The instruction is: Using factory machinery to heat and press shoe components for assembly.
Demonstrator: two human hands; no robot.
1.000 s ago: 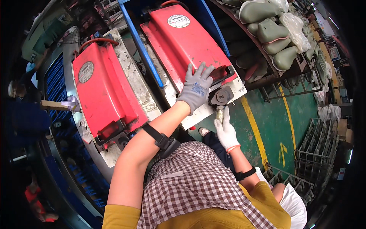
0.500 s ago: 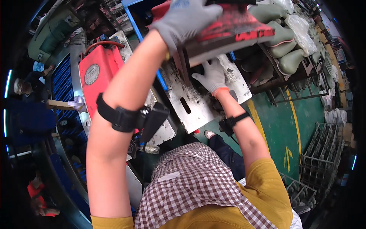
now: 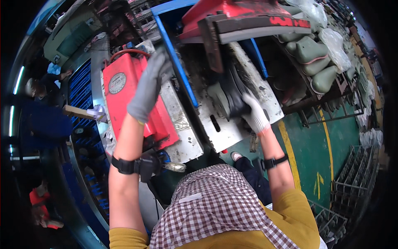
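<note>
My left hand (image 3: 150,89), in a grey glove and blurred, is raised over the left red machine cover (image 3: 128,85), fingers stretched out and nothing in them. On the metal machine bed (image 3: 226,139) lies a dark shoe (image 3: 234,93) with a grey-green sole, smeared by motion. Against its right side, my white-gloved right hand (image 3: 256,115) has its fingers bent onto it; part of the grip is hidden. Above and beyond the shoe stands the raised red press lid (image 3: 248,18), with a grey strip along its lower edge.
Blue frame bars (image 3: 176,58) flank the bed. To the right, a metal rack (image 3: 331,118) carries several grey-green shoe lasts (image 3: 321,79) and plastic bags. A wire rack (image 3: 352,170) stands on the green floor with yellow lines. Another person (image 3: 41,89) is at the far left.
The red lid has moved up and away, baring the shoe on the bed. My left hand has left the lid and swung left and nearer; my right hand is now at the shoe.
</note>
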